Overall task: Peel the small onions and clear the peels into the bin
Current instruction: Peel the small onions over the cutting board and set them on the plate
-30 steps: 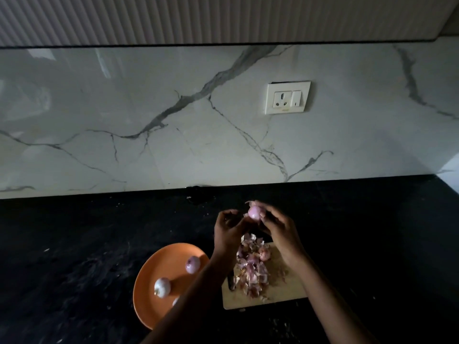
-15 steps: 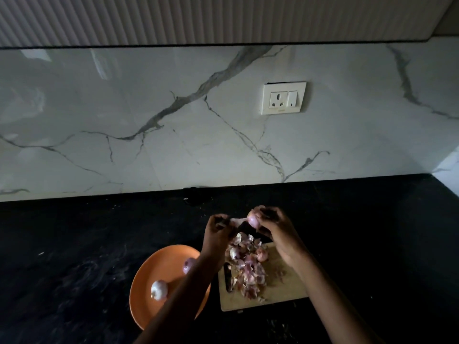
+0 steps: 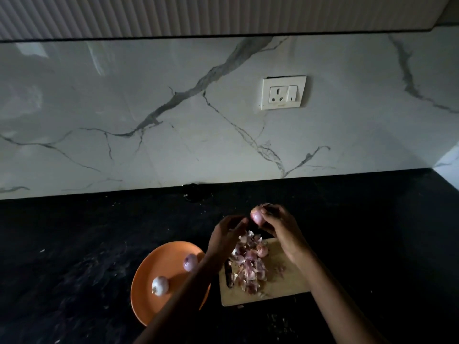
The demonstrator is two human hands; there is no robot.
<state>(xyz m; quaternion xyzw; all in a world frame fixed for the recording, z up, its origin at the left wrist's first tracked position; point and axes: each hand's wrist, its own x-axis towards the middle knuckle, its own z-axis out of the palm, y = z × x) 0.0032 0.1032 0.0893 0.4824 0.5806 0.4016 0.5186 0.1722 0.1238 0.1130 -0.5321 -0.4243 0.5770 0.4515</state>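
Peeling has moved on a stroke: half a second ago the left hand [image 3: 227, 235] was pinching a strip of skin that trailed off the onion [image 3: 257, 216], and now that strip is gone from between its fingers, which have drawn a little away to the left and hang loosely curled, holding nothing that can be made out in the dim light. The right hand [image 3: 280, 228] keeps its grip on the onion, thumb and fingertips closed round it, raised above the far end of the board [image 3: 285, 285]. Judging by its smooth pale pink face, this one is nearly bare, so the next reach is likely for a last scrap or to set it on the plate [image 3: 146, 304]. Two peeled onions already lie there, one whitish [image 3: 160, 285] near the middle, one purplish [image 3: 190, 262] near the far rim beside the left forearm. Peels [image 3: 248, 264] make a loose, papery heap of pink and tan flakes on the board's left half, with a small round onion [image 3: 262, 250] at its right edge, seemingly unpeeled. A dark shape lies at the board's left edge, too dim to name. Pale wood, a glossy orange plate and a black speckled desk [image 3: 74, 244] sit under a white veined marble wall. No bin is in view, so clearing the peels remains undone.
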